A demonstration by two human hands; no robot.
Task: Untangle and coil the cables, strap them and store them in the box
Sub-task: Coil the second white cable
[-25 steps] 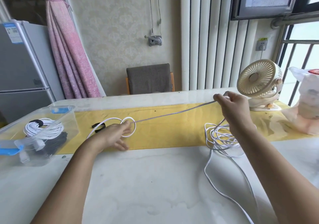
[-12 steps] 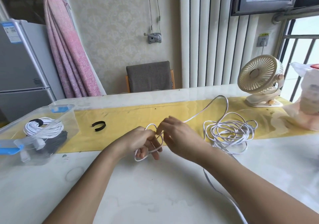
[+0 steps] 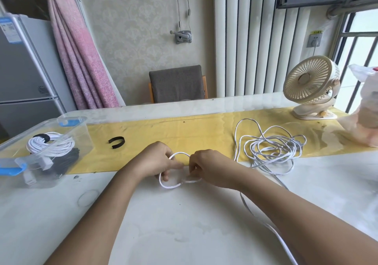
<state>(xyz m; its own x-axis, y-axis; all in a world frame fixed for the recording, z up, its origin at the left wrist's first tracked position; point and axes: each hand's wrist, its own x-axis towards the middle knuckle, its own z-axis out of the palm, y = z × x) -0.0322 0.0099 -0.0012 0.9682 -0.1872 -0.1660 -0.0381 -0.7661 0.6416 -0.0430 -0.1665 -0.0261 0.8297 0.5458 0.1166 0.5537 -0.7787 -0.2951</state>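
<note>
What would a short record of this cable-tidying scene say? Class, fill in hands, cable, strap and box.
left hand: grips a small loop of the white cable
right hand: pinches the same cable beside it
rest of cable: loose tangle on the yellow runner, right
strap: black, lying curved on the runner
box: clear, holds a white coil and a black cable

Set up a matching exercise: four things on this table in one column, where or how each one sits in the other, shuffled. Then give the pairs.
1. black strap
2. coiled white cable
3. desk fan
4. tangled white cable

A. inside the clear box
B. upright at the yellow runner's right end
C. lying on the runner, bent into a U
D. loose heap, its loops pinched by the left hand and right hand

Pairs: 1-C, 2-A, 3-B, 4-D.
</note>
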